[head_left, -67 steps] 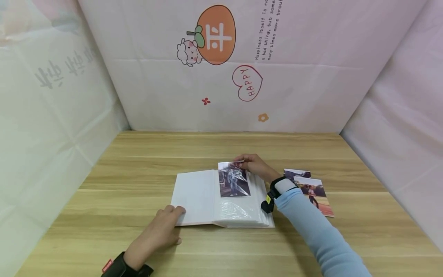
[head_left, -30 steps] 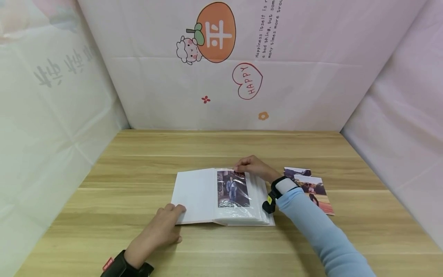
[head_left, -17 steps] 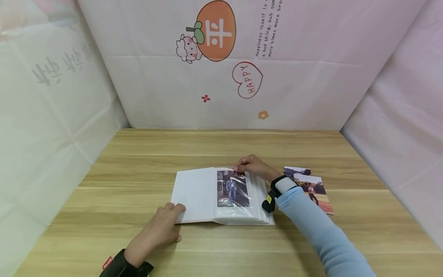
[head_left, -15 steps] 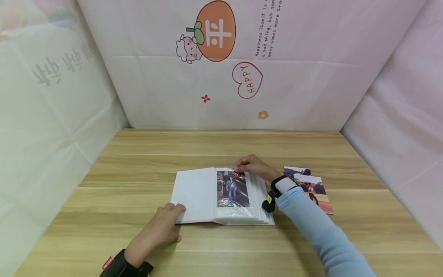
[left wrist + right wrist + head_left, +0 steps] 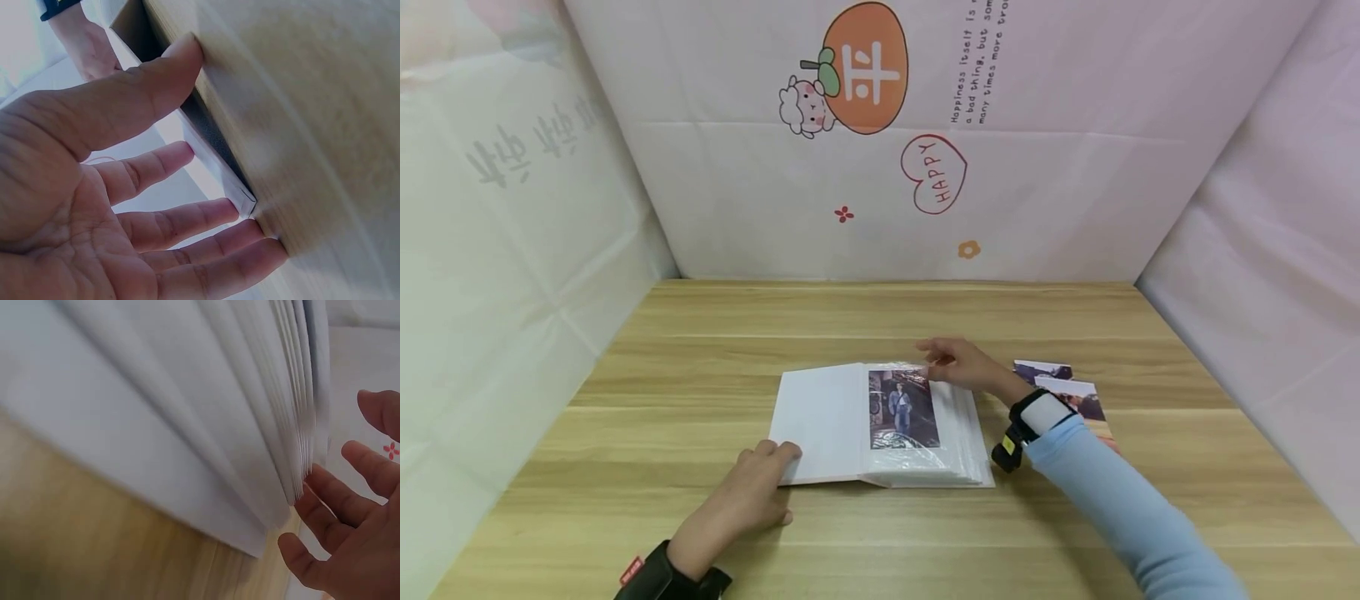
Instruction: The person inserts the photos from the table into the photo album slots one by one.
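A photo album lies spread on the wooden table, its white inside cover to the left and clear pocket pages to the right. Inside the top page's pocket is a photo of a standing person in denim. My left hand rests its fingertips on the cover's lower left corner; in the left wrist view those fingers stretch straight to the cover's edge. At the album's far edge, my right hand has its fingers loosely spread. Its fingertips are close to the stacked page edges in the right wrist view.
Two overlapping photos, one at the back and one in front, lie right of the album, partly behind the right wrist. A printed white sheet stands along the table's back, with more white sheeting at both sides.
The photo has slid down from the pocket's top until fully inside. My right hand has let go of it and shifted slightly right, its fingers spreading. My left hand has stayed in place.
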`<state>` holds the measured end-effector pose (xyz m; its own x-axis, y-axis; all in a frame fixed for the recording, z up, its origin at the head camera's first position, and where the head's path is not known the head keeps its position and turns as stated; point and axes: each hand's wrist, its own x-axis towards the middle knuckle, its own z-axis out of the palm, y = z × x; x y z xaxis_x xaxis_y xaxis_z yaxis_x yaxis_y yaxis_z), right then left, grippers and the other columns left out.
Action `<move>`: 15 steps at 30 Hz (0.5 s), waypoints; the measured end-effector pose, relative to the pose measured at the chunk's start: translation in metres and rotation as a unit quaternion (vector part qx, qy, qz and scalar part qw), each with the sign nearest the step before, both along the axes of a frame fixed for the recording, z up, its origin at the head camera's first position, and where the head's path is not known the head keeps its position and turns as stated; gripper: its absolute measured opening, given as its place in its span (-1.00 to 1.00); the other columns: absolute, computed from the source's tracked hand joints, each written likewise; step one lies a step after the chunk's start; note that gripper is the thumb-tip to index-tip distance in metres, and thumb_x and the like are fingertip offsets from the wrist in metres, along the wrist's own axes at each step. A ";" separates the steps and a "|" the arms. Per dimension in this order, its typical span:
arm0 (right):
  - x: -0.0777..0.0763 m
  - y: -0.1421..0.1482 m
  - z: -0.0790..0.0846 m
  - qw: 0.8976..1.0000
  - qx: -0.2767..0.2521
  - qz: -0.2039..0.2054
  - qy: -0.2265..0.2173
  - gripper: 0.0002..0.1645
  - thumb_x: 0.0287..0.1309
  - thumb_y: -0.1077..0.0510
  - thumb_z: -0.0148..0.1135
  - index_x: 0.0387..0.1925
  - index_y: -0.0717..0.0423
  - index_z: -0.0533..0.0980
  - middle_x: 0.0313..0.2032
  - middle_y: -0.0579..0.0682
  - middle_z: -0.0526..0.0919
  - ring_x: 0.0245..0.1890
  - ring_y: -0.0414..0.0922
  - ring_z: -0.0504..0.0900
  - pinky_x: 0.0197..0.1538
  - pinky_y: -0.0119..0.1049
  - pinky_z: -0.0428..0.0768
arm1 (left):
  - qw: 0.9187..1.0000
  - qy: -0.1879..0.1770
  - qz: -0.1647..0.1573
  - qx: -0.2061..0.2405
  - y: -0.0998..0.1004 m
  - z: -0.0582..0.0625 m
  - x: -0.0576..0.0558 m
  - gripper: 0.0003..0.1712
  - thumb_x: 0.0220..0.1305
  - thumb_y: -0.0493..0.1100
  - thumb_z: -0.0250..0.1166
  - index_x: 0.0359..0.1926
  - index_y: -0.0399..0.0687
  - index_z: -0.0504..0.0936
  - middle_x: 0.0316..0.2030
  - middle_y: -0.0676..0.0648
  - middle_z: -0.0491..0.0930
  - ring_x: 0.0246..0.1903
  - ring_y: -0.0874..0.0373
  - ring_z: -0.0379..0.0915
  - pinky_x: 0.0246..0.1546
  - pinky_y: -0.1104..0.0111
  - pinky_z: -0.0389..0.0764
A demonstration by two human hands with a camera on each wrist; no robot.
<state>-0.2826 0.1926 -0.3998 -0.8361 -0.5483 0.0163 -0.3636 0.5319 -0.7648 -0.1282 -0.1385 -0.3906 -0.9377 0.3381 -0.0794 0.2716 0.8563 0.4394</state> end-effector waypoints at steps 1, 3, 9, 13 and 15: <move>0.004 0.002 0.001 1.000 0.018 0.001 0.008 -0.36 0.21 0.11 0.17 0.24 0.33 0.27 0.04 0.27 0.47 0.00 0.13 0.45 -0.01 0.00 0.44 | 1.000 0.000 0.000 -0.001 0.000 0.000 0.000 -0.23 -0.41 -0.33 0.58 -0.02 -0.21 0.49 -0.15 -0.24 0.45 -0.22 -0.18 0.37 -0.21 0.03 0.45; 0.013 0.006 0.002 0.999 0.045 0.001 0.017 -0.29 0.18 0.02 0.20 0.27 0.26 0.26 0.13 0.26 0.40 0.09 0.16 0.38 0.07 0.09 0.36 | 1.000 -0.001 0.000 -0.001 -0.001 0.000 0.000 -0.23 -0.41 -0.33 0.58 -0.02 -0.21 0.49 -0.15 -0.24 0.45 -0.22 -0.18 0.37 -0.21 0.03 0.45; 0.035 0.017 -0.001 0.996 0.077 0.015 0.050 -0.21 0.10 -0.09 0.25 0.29 0.18 0.25 0.24 0.24 0.27 0.22 0.19 0.23 0.15 0.18 0.19 | 1.000 -0.004 -0.001 -0.002 -0.003 0.000 0.000 -0.24 -0.40 -0.33 0.58 -0.02 -0.21 0.49 -0.13 -0.24 0.45 -0.22 -0.17 0.37 -0.20 0.04 0.45; 0.048 0.025 -0.001 0.994 0.085 0.026 0.067 -0.19 0.09 -0.10 0.26 0.28 0.21 0.25 0.23 0.26 0.28 0.21 0.20 0.23 0.17 0.16 0.18 | 1.000 -0.010 -0.002 -0.004 -0.002 0.000 -0.001 -0.23 -0.39 -0.32 0.58 0.00 -0.19 0.49 -0.12 -0.23 0.44 -0.22 -0.14 0.36 -0.21 0.06 0.45; 0.056 0.030 -0.002 0.993 0.088 0.031 0.072 -0.18 0.10 -0.10 0.26 0.27 0.25 0.25 0.22 0.28 0.29 0.21 0.21 0.24 0.17 0.16 0.19 | 1.000 -0.011 -0.003 -0.001 -0.001 0.000 -0.001 -0.23 -0.39 -0.33 0.58 0.00 -0.19 0.49 -0.13 -0.22 0.44 -0.23 -0.12 0.36 -0.22 0.06 0.45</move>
